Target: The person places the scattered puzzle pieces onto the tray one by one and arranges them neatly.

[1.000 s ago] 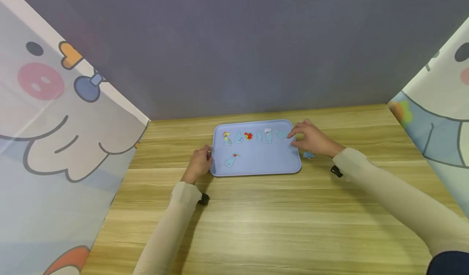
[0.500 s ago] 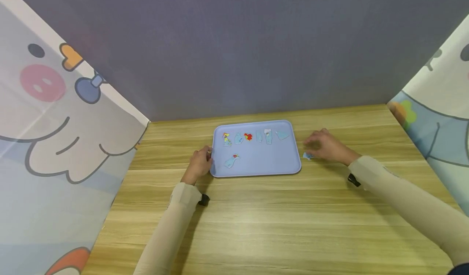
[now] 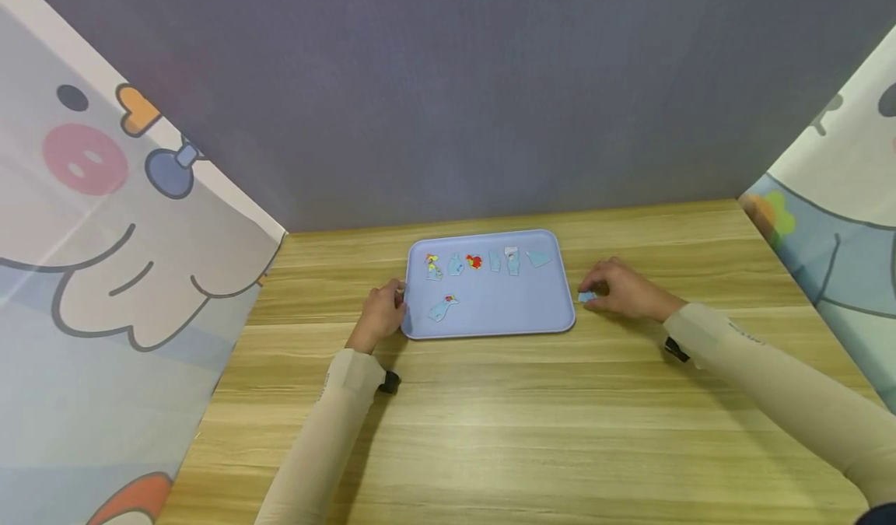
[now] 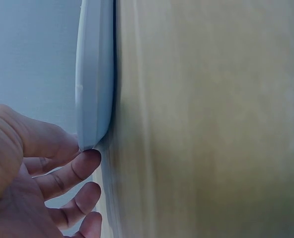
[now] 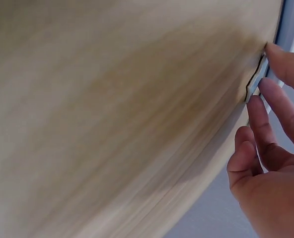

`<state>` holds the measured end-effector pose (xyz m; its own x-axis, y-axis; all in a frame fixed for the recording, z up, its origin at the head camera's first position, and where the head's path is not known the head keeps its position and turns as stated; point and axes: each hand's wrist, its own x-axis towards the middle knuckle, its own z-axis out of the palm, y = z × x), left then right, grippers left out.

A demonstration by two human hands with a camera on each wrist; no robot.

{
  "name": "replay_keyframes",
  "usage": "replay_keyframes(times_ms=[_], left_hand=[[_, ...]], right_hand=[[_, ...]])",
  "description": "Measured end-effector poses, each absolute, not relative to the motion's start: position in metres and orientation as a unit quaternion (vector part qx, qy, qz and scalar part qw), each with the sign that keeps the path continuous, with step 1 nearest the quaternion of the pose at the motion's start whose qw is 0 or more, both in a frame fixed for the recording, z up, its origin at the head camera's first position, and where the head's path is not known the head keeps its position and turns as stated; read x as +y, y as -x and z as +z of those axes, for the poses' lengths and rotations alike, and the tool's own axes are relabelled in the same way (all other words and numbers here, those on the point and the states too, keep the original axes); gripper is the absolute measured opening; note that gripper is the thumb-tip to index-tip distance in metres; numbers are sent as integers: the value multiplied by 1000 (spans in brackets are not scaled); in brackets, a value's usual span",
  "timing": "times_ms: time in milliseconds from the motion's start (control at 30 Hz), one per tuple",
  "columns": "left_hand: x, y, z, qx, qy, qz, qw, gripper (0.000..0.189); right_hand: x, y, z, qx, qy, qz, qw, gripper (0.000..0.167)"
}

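A pale blue-violet tray (image 3: pixel 504 299) lies on the wooden table. At its left end my left hand (image 3: pixel 382 309) holds the rim; in the left wrist view the thumb and index finger pinch the tray's edge (image 4: pixel 93 74), the other fingers loosely bent. Just off the tray's right side, my right hand (image 3: pixel 621 290) has thumb and fingertips on a small light blue puzzle piece (image 3: pixel 586 297) low at the tabletop. From the right wrist, that thin piece shows edge-on between thumb and fingers. Inside the tray, several pieces form a row along the far side, including a red one (image 3: pixel 474 261).
One more piece (image 3: pixel 442 307) lies alone at the tray's near left. A grey wall (image 3: pixel 504 97) rises behind the wooden table (image 3: pixel 476 416). Cartoon-printed panels stand at left (image 3: pixel 210 260) and right (image 3: pixel 847 253).
My right hand has left the top-right piece in the tray, moved right off the tray, and come down onto the piece on the table. The left hand stays at the rim.
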<state>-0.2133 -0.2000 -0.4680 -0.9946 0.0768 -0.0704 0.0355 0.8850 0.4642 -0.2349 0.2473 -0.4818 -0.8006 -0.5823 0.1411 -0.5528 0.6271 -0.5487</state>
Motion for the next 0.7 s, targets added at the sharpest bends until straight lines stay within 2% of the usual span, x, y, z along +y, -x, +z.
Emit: replay_keyframes(times_ms=[267,500,700], left_hand=[[-200,213,-469,969,-25,240,50,36],[-200,213,-469,969,-23,239,50,35],[-200,213,-470,969,-21,241,52,35]], right_hand=[[247,233,-479,902,317,-292,22,19],[245,238,-470,903,317,-289,-21,16],[232,236,-453,902,320,-289,-13,15]])
